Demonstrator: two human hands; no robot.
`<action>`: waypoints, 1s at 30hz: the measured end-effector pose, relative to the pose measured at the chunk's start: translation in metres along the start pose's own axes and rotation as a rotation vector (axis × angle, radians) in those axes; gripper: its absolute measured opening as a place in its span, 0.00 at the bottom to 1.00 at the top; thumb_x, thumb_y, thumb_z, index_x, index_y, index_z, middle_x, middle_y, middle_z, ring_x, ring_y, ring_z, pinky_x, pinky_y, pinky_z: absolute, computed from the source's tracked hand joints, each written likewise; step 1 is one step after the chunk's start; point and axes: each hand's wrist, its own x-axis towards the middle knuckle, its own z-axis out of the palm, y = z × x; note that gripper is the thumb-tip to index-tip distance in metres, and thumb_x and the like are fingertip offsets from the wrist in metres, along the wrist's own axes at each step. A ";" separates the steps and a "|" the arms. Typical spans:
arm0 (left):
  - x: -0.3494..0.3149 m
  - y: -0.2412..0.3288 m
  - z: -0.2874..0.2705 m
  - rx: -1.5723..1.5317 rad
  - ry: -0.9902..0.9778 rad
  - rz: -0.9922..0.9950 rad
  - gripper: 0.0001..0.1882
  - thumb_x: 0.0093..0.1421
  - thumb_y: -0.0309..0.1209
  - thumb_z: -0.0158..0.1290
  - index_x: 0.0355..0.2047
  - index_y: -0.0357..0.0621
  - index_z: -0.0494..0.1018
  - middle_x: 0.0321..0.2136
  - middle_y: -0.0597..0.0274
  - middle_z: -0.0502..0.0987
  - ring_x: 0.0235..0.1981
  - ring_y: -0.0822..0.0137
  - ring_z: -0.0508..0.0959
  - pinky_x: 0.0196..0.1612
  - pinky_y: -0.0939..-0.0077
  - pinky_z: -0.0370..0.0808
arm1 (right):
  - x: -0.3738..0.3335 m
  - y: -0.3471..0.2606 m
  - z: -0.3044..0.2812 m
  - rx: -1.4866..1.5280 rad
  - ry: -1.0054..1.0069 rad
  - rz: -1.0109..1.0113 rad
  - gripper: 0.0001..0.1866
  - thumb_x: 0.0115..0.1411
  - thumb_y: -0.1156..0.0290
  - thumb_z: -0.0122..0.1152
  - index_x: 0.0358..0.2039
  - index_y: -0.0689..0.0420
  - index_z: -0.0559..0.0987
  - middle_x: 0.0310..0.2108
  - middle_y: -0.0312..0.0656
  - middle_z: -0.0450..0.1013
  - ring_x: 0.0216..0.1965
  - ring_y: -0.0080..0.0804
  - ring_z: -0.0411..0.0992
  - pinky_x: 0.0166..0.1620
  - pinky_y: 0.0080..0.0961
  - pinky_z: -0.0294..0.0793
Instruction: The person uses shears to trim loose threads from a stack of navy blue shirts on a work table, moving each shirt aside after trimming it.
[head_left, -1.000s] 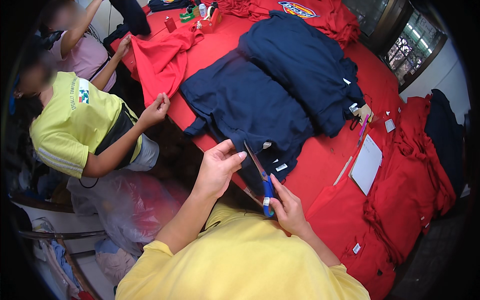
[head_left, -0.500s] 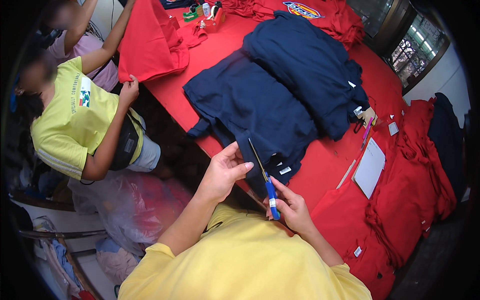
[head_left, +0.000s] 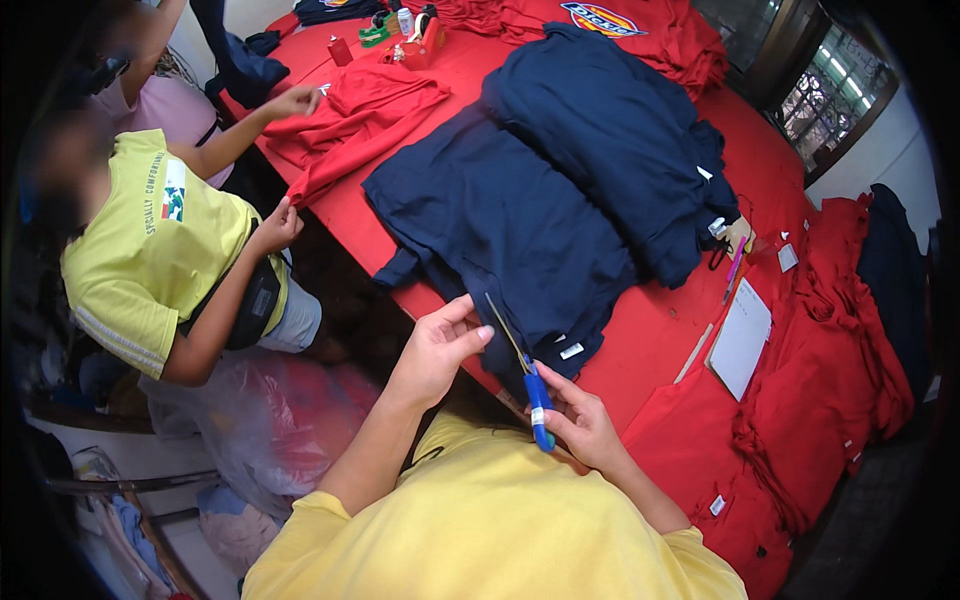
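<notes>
Taking the middle of the view as a clock's hub, the navy garment (head_left: 500, 190) lay from the hub out towards 12 o'clock on the red table (head_left: 655, 315), its near edge reaching the person's hands. The left hand (head_left: 437, 345), at 8 o'clock, had thumb and forefinger narrowed on that edge, seemingly pinching the cloth. The right hand (head_left: 582, 418), between 4 and 5 o'clock, had its fingers curled round the blue-handled scissors (head_left: 537, 395), whose points were aimed up towards 12, just beside the left fingertips. How far the blades stood apart was too fine to tell. That closeness looked like the chief hazard: a slip of the pinched cloth could have brought skin against the blades. The dark folds blurred together, so an under-layer bunched beneath the points might have been nicked unseen. A white tag (head_left: 571, 351) at about 4 o'clock, near the blades, could have been caught by a stray cut, and a hard tug could have dragged the cloth over the table's edge.
</notes>
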 end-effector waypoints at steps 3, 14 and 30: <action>-0.002 0.006 0.002 0.106 -0.069 0.004 0.27 0.57 0.19 0.52 0.58 0.36 0.63 0.42 0.65 0.73 0.44 0.73 0.72 0.49 0.77 0.70 | 0.008 -0.001 0.001 0.007 0.002 -0.064 0.31 0.62 0.75 0.55 0.65 0.62 0.57 0.42 0.42 0.72 0.40 0.25 0.71 0.46 0.23 0.71; 0.017 0.007 -0.017 0.037 0.023 -0.001 0.21 0.59 0.18 0.50 0.54 0.34 0.68 0.42 0.64 0.73 0.43 0.74 0.72 0.46 0.79 0.71 | 0.016 -0.005 0.002 0.020 0.005 0.030 0.31 0.62 0.77 0.54 0.65 0.62 0.57 0.43 0.42 0.71 0.40 0.25 0.72 0.44 0.22 0.72; 0.017 0.023 -0.019 -0.018 -0.100 -0.147 0.33 0.56 0.18 0.54 0.62 0.41 0.58 0.40 0.61 0.72 0.42 0.70 0.74 0.43 0.74 0.76 | 0.037 -0.010 0.001 0.344 -0.059 0.108 0.25 0.67 0.72 0.48 0.63 0.63 0.60 0.33 0.43 0.73 0.25 0.24 0.72 0.30 0.18 0.73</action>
